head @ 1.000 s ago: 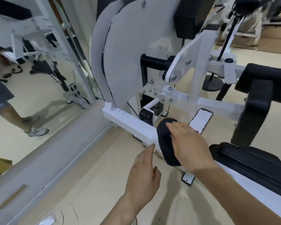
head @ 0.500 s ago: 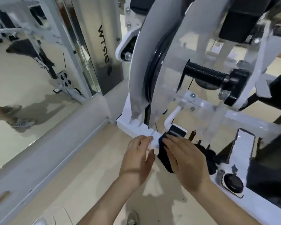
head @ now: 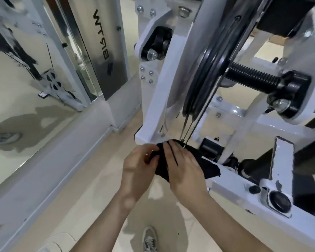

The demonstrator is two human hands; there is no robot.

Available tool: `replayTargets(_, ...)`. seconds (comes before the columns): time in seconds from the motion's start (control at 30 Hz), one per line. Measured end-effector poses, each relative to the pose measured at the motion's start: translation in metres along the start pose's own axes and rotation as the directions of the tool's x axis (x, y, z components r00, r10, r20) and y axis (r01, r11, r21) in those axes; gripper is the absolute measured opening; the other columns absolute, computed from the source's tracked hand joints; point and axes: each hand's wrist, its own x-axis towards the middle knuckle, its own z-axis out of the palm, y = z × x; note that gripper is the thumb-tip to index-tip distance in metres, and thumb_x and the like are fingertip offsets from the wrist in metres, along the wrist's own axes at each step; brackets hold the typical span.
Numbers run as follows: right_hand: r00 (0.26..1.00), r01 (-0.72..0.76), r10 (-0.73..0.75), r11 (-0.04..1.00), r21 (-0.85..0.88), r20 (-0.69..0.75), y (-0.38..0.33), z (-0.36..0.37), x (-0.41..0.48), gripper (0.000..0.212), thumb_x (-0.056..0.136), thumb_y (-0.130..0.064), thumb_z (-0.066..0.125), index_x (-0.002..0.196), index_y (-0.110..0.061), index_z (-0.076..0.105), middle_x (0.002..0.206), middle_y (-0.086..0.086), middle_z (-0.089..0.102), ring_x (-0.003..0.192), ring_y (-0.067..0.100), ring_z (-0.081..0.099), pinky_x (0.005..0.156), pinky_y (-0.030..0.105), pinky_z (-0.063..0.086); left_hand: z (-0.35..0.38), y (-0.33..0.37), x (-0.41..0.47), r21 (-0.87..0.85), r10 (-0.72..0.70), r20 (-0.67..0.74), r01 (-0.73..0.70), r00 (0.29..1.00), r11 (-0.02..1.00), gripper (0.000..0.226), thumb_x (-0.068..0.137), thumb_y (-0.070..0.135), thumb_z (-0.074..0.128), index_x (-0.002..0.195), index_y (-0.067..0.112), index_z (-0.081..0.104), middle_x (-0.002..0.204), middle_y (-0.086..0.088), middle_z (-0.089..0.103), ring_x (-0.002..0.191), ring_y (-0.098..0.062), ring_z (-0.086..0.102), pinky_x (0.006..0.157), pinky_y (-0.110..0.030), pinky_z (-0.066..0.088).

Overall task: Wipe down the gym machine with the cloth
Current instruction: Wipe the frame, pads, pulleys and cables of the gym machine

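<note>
A black cloth (head: 205,165) lies draped over the white base beam (head: 231,192) of the gym machine, just below its large pulley wheel (head: 204,57) and thin cables. My right hand (head: 184,166) lies flat on top of the cloth, fingers straight, pressing it onto the beam. My left hand (head: 138,168) is at the cloth's left edge with curled fingers pinching it. Part of the cloth is hidden under both hands.
A wall mirror (head: 25,79) with a low grey ledge (head: 49,171) runs along the left. A black threaded rod with knob (head: 262,82) sticks out at upper right. A black round cap (head: 279,201) sits on the beam. My shoe (head: 149,239) stands on the beige floor below.
My view has moved closer and further left along the beam. The cloth slid toward the pulley end, and my left hand, free before, now pinches its edge.
</note>
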Motion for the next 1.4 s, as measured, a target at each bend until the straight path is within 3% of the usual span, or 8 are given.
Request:
replayTargets(0.13,0.993,-0.104,0.111,0.989,0.109,-0.052,0.035,-0.023,-0.048,0.074,0.068,0.009,0.068,0.137,-0.015,0.053,0.134,0.002,0.059,0.121,0.020,0.058,0.091,0.033,0.051,0.033,0.018,-0.023,0.183,0.340,0.221,-0.382,0.914,0.906,0.024,0.084,0.007,0.067,0.103,0.021,0.071,0.094,0.009,0.064,0.074,-0.002,0.056,0.068,-0.016,0.046)
replayTargets(0.33,0.888,-0.146,0.303,0.900,0.412,-0.347,0.068,-0.070,-0.031,0.051,0.089,-0.006,0.047,0.136,-0.026,0.043,0.133,-0.017,0.050,0.119,0.007,0.049,0.100,0.021,0.037,0.060,0.046,-0.029,0.203,0.454,0.163,-0.480,0.876,0.853,0.028,0.087,0.011,0.059,0.114,0.012,0.067,0.102,-0.001,0.063,0.088,-0.014,0.057,0.074,-0.024,0.048)
replayTargets(0.5,0.952,-0.291,0.254,0.926,0.240,0.173,0.091,-0.061,0.010,0.031,0.101,-0.028,0.039,0.129,-0.018,0.047,0.117,0.004,0.061,0.102,0.025,0.057,0.081,0.037,0.047,0.073,0.055,-0.017,0.242,0.368,0.260,-0.429,0.893,0.870,0.042,0.092,0.010,0.054,0.134,0.013,0.052,0.128,-0.003,0.053,0.113,-0.021,0.051,0.091,-0.031,0.046)
replayTargets(0.8,0.897,-0.434,0.405,0.739,0.515,0.174,0.155,-0.056,0.073,0.028,0.101,-0.023,0.039,0.113,-0.007,0.060,0.106,0.015,0.065,0.100,0.031,0.060,0.087,0.040,0.047,0.115,0.073,-0.007,0.335,0.233,0.220,-0.298,0.947,0.894,0.052,0.098,0.023,0.046,0.148,0.022,0.032,0.134,0.003,0.052,0.117,-0.017,0.050,0.100,-0.027,0.040)
replayTargets(0.93,0.977,-0.115,-0.018,0.799,0.591,0.214,0.168,-0.048,0.085,0.052,0.099,-0.003,0.041,0.150,-0.010,0.028,0.145,0.011,0.042,0.130,0.021,0.041,0.111,0.020,0.025,0.130,0.073,0.007,0.294,0.026,0.084,-0.050,0.996,0.954,0.047,0.097,0.020,0.045,0.143,0.026,0.037,0.135,0.006,0.052,0.120,-0.016,0.048,0.102,-0.031,0.039)
replayTargets(1.03,0.832,0.270,-0.416,0.882,0.387,0.366,0.174,-0.038,0.089,0.054,0.098,0.005,0.041,0.149,-0.001,0.024,0.157,0.013,0.023,0.147,0.022,0.015,0.109,0.007,-0.007,0.136,0.073,0.011,0.379,0.094,0.007,-0.090,0.996,0.921,0.035,0.096,0.018,0.045,0.130,0.019,0.053,0.129,0.000,0.052,0.118,-0.016,0.045,0.088,-0.016,0.029)
replayTargets(1.23,0.841,0.437,-0.421,0.899,0.032,0.340,0.176,-0.030,0.111,0.050,0.103,-0.023,0.035,0.151,-0.014,0.025,0.147,0.011,0.036,0.139,0.022,0.030,0.099,0.028,0.034,0.149,0.079,0.016,0.489,0.098,-0.012,-0.079,0.995,0.868,0.049,0.087,0.039,0.024,0.109,0.024,0.064,0.120,0.007,0.050,0.110,-0.016,0.046,0.087,-0.034,0.045)
replayTargets(1.4,0.900,0.222,-0.236,0.972,0.081,0.367,0.178,-0.055,0.124,0.047,0.099,0.001,0.038,0.146,0.002,0.031,0.144,0.028,0.038,0.135,0.039,0.034,0.094,0.031,0.015,0.155,0.079,0.021,0.521,0.092,-0.022,-0.068,0.995,0.851,0.052,0.085,0.040,0.023,0.100,0.019,0.068,0.109,0.006,0.060,0.105,-0.019,0.054,0.084,-0.033,0.045)
